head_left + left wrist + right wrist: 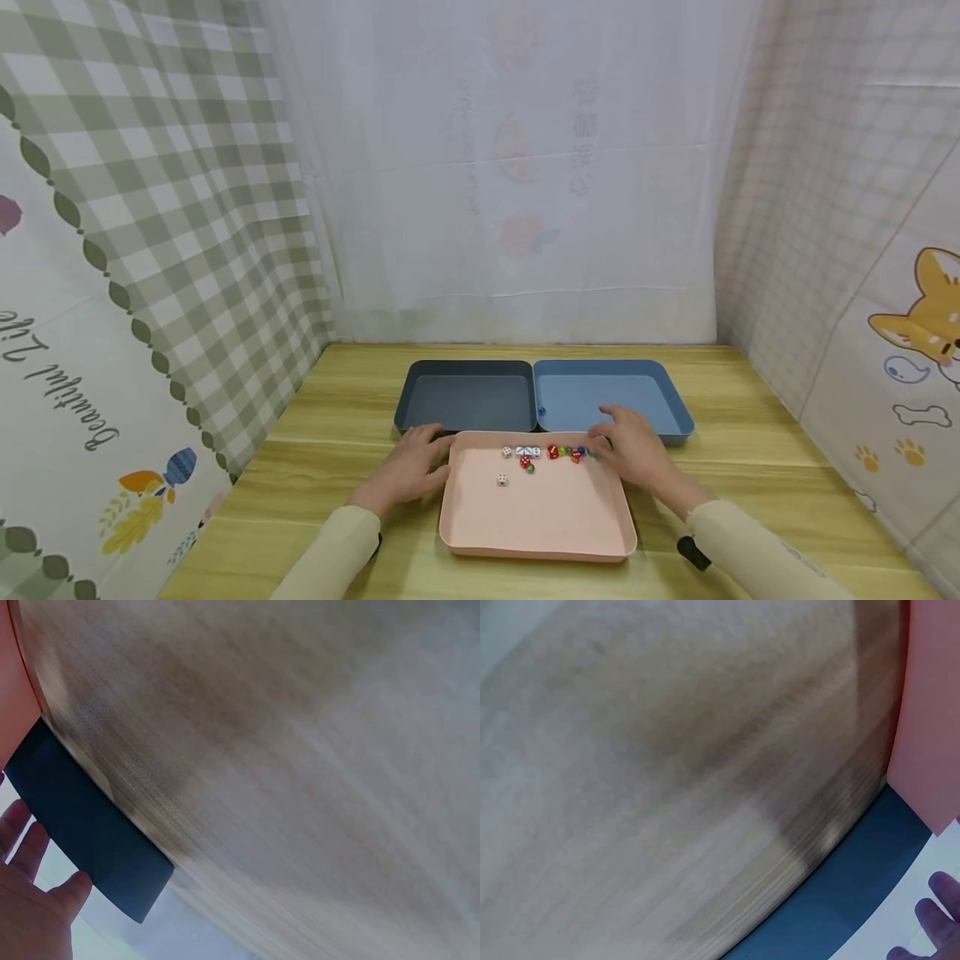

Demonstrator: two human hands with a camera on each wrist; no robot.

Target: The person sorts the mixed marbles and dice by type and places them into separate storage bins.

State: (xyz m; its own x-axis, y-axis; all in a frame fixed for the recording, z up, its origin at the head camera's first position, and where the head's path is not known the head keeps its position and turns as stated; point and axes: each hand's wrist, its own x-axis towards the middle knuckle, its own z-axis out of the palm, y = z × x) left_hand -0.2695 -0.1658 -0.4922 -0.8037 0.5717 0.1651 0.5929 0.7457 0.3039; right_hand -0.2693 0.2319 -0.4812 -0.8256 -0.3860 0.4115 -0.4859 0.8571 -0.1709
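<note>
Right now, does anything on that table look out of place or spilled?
Perhaps one thing: a small blue ball sits alone by the left wall of the light blue tray, while the dice and other visible balls lie in the pink tray. I see nothing spilled.

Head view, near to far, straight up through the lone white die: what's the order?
Wooden table, pink tray's front rim, lone white die, another white die, pink tray's far rim, dark tray, table again, white curtain.
</note>
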